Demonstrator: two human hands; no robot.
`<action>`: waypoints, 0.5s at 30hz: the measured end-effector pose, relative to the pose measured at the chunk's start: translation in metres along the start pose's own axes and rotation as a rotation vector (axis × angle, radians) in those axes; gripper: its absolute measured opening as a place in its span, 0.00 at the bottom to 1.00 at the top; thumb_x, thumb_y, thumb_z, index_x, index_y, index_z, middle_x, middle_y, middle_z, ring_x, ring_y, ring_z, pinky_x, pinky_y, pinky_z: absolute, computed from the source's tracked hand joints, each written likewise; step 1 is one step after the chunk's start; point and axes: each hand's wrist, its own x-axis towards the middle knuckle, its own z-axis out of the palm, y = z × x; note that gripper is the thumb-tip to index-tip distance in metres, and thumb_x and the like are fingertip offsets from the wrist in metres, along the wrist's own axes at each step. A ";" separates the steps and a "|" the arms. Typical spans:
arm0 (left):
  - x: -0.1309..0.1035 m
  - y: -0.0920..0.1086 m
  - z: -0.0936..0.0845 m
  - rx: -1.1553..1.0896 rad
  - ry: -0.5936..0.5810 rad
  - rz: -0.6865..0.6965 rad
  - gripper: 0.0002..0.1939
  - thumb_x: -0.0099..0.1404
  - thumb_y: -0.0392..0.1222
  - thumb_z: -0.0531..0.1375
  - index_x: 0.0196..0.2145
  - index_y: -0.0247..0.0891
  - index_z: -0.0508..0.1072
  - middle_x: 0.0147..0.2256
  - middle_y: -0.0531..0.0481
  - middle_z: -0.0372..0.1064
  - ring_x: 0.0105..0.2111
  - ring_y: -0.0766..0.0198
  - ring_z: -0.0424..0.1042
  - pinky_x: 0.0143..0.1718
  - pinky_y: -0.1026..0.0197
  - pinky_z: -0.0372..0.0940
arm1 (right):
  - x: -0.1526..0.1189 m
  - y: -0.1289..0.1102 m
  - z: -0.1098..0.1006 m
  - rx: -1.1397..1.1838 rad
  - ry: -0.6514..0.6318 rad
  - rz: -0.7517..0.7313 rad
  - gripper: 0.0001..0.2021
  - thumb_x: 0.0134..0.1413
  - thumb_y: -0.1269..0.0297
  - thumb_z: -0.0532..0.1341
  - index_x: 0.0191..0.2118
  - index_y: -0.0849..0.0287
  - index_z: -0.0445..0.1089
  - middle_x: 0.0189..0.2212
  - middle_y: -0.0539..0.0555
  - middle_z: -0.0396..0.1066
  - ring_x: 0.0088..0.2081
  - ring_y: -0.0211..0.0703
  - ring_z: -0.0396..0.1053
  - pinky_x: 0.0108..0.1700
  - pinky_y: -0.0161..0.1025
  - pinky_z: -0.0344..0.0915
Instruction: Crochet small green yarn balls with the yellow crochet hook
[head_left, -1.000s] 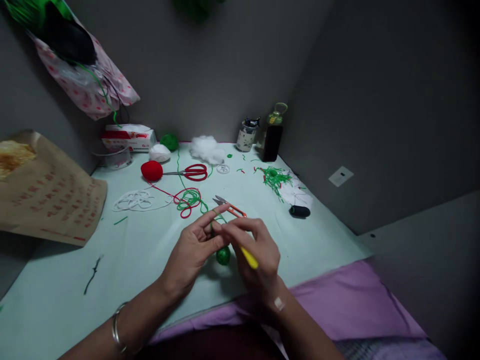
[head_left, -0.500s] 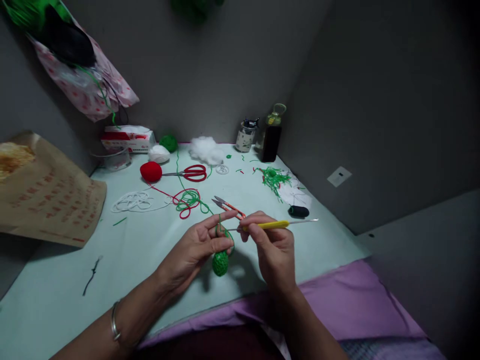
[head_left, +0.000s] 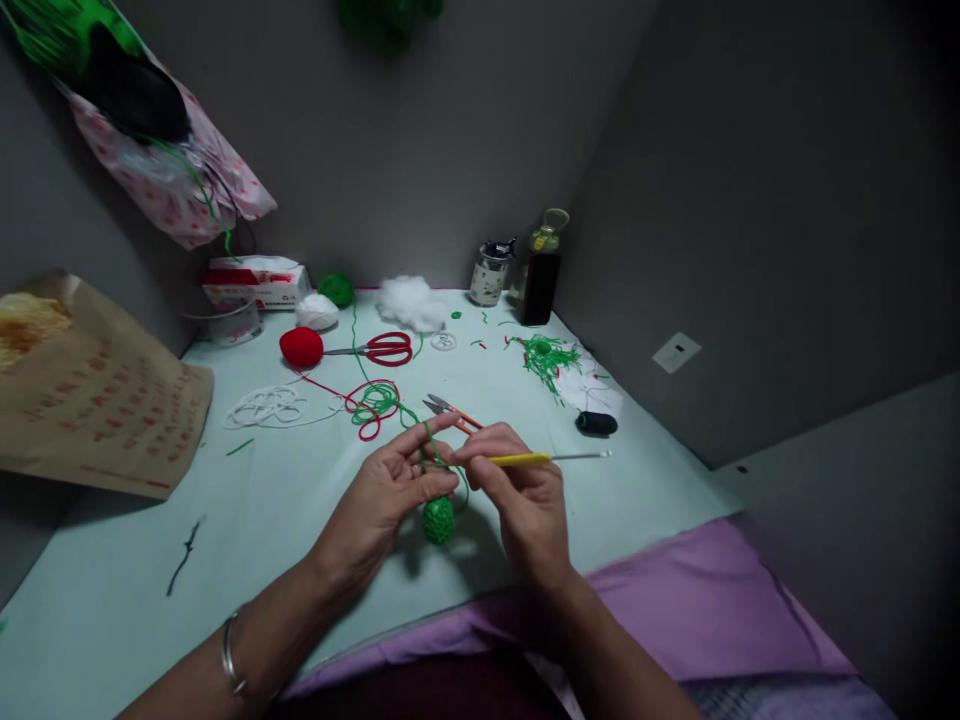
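A small green crocheted piece [head_left: 439, 520] hangs below the thumb of my left hand [head_left: 386, 492], which pinches its top. Green yarn [head_left: 429, 432] loops over the raised left index finger and runs back to a loose green tangle [head_left: 375, 400]. My right hand [head_left: 525, 495] is closed round a yellow-handled crochet hook [head_left: 521, 460], its rear metal end pointing right. The hook's working tip is hidden between the hands, close to the stitches. Just behind the fingers lie orange thread snips [head_left: 454, 412], partly covered by my right hand.
Red-handled scissors [head_left: 388, 348], a red yarn ball [head_left: 301, 347], white stuffing [head_left: 412, 303] and a jar [head_left: 488, 275] stand farther back. Green scraps [head_left: 551, 360] and a black roll [head_left: 597, 423] lie right; a paper bag [head_left: 112, 400] is left.
My right hand and the hook have moved left, closer to my left hand. My left hand and the green piece have shifted slightly up and left.
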 end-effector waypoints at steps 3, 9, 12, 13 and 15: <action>0.001 0.000 0.001 -0.050 0.058 0.022 0.25 0.57 0.39 0.74 0.53 0.43 0.80 0.31 0.54 0.71 0.28 0.73 0.68 0.31 0.72 0.64 | -0.001 0.001 0.007 -0.118 0.003 -0.058 0.07 0.63 0.66 0.66 0.41 0.48 0.82 0.35 0.52 0.74 0.41 0.43 0.70 0.45 0.42 0.66; 0.005 0.016 -0.011 -0.079 0.121 0.106 0.19 0.58 0.37 0.73 0.48 0.41 0.82 0.29 0.54 0.73 0.30 0.73 0.71 0.34 0.74 0.65 | 0.038 0.004 -0.011 -0.347 -0.394 -0.031 0.14 0.64 0.64 0.65 0.54 0.52 0.75 0.39 0.52 0.75 0.39 0.41 0.72 0.43 0.39 0.69; 0.006 0.031 -0.023 -0.125 0.142 0.129 0.20 0.54 0.36 0.75 0.46 0.39 0.82 0.34 0.50 0.77 0.37 0.68 0.75 0.38 0.73 0.67 | 0.072 0.016 -0.024 -0.910 -0.542 0.065 0.17 0.69 0.62 0.59 0.60 0.56 0.67 0.44 0.56 0.75 0.39 0.42 0.73 0.42 0.38 0.67; 0.006 0.035 -0.026 -0.150 0.131 0.134 0.21 0.53 0.36 0.75 0.45 0.39 0.83 0.35 0.50 0.77 0.39 0.65 0.76 0.41 0.70 0.68 | 0.082 0.023 -0.026 -1.162 -0.601 0.095 0.17 0.70 0.60 0.58 0.61 0.55 0.66 0.47 0.57 0.74 0.42 0.44 0.74 0.44 0.39 0.67; 0.006 0.042 -0.031 -0.201 0.081 0.154 0.24 0.52 0.36 0.75 0.47 0.38 0.82 0.33 0.51 0.75 0.41 0.62 0.76 0.48 0.64 0.70 | 0.095 0.038 -0.027 -1.282 -0.625 0.130 0.15 0.65 0.61 0.63 0.53 0.63 0.72 0.46 0.65 0.73 0.45 0.54 0.73 0.43 0.43 0.66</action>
